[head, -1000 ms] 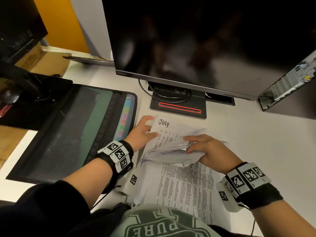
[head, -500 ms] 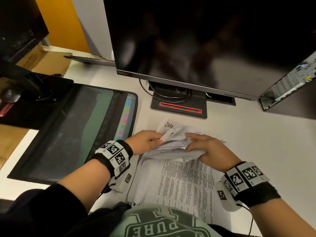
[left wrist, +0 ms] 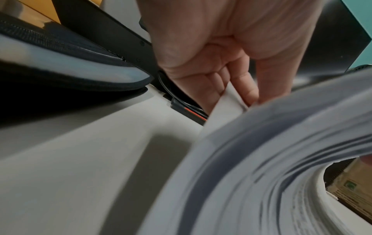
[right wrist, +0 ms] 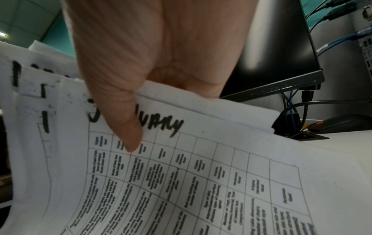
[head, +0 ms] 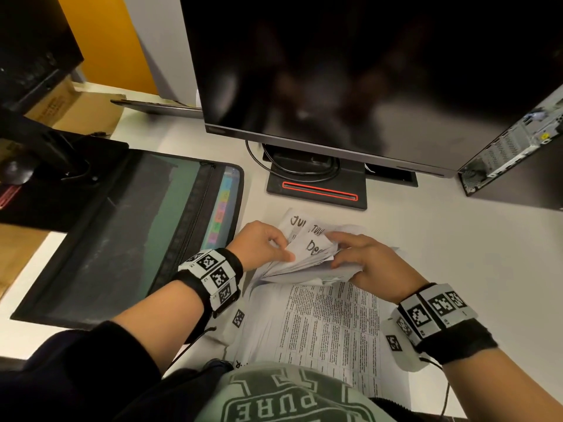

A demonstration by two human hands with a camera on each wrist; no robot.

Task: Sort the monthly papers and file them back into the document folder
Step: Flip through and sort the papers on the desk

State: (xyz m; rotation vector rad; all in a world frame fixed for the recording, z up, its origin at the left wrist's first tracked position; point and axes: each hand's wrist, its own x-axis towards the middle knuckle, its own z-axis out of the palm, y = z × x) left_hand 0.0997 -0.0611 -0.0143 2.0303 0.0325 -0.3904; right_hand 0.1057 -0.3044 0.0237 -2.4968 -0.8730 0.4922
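Observation:
A stack of printed monthly papers lies on the white desk in front of me, its far ends curled up and fanned. Handwritten month names show on the raised corners. My left hand pinches the left edges of the lifted sheets. My right hand grips the right side of the bundle, thumb pressed on a sheet headed January. The black document folder lies open to the left, coloured tabs along its right edge.
A large dark monitor on a black stand with cables rises just beyond the papers. A computer tower stands at the right. Cardboard boxes and a black stand sit at the far left.
The July sheet has been flipped back and more corners fanned up; a sheet marked "Dec" now shows. My left hand has moved from the top corner down to the stack's left edge.

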